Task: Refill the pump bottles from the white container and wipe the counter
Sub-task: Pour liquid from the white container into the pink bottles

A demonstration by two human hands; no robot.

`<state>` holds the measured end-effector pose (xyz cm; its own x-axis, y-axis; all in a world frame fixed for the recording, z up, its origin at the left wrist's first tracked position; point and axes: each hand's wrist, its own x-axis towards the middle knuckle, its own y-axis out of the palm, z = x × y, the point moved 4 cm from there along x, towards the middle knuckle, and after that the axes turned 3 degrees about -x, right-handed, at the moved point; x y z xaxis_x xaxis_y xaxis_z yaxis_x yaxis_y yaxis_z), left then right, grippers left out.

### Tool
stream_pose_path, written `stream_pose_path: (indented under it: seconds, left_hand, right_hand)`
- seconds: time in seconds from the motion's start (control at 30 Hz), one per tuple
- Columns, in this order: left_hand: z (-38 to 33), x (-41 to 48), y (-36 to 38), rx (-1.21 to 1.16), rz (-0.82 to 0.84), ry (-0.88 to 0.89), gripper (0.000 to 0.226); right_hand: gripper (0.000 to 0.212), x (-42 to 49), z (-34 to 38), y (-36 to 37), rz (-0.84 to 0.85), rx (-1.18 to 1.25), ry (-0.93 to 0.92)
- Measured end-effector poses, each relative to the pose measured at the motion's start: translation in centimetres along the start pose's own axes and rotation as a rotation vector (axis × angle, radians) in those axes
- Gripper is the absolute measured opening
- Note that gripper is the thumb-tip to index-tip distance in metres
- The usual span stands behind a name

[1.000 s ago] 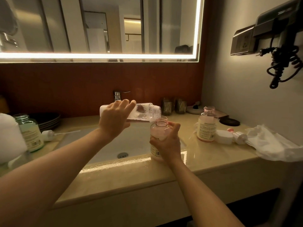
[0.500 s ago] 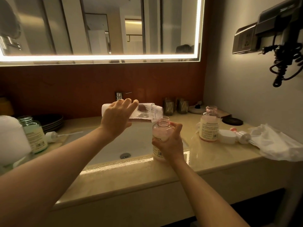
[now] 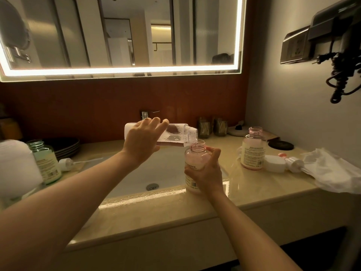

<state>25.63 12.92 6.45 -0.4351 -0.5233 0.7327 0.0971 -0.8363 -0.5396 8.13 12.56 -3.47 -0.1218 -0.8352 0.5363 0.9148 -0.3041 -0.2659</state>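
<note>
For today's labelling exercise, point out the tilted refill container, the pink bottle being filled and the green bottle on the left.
tilted refill container [image 3: 179, 135], head view, clear side near its neck.
pink bottle being filled [image 3: 196, 158], head view, shoulder below its neck.
green bottle [image 3: 47, 165], head view, its label.

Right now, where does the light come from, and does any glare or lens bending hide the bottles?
Head view: the lit strip around the mirror is the main source, blown out; it puts a glare band on the counter edge; the wide lens bows the mirror frame; the white container in the left hand and pink bottle in the right hand show clearly.
</note>
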Motion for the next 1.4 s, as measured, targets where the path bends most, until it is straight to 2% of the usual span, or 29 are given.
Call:
stream_pose_path:
  seconds: [1.4]
  left_hand:
    - [0.28,0.30,0.05,0.081,0.012,0.023,0.088]
  right_hand:
    - [0.080,-0.25,0.21,-0.21,0.020,-0.039,0.015]
